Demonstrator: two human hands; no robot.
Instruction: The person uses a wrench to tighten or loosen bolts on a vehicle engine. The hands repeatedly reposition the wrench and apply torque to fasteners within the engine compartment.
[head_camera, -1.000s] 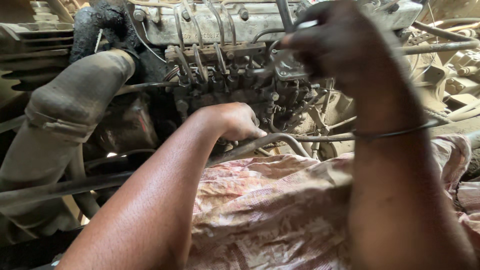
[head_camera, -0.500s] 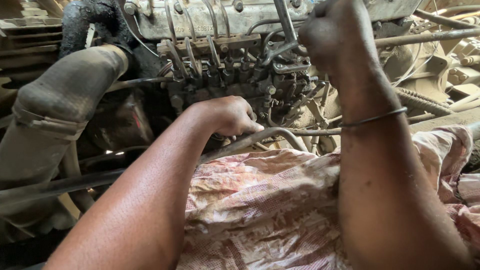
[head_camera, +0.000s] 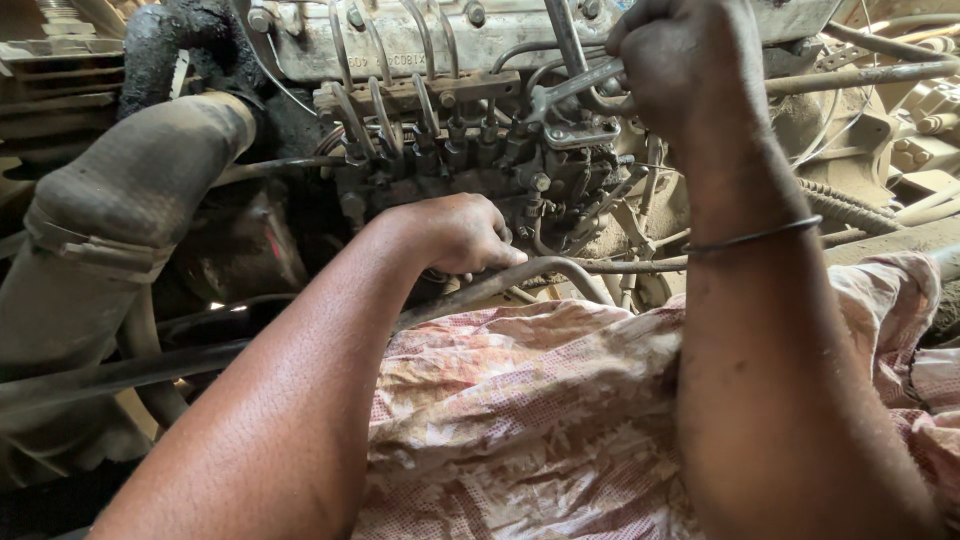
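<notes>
R fingers (head_camera: 668, 52) round 1 wrench (head_camera: 560, 90), L hand (head_camera: 455, 232) on 1 pipe (head_camera: 540, 272)

Hose (head_camera: 130, 190) lies left of pump (head_camera: 450, 160); cloth (head_camera: 520, 420) before it.

A single head camera is looking down and forward, sitting close above the engine (head_camera: 470, 110), with both forearms crossing below it.

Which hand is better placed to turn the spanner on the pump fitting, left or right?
Right, probably. The right hand is closed on the spanner, whose head sits at a fitting on the injection pump. The left hand is lower, resting by a curved metal pipe, away from the tool.
</notes>
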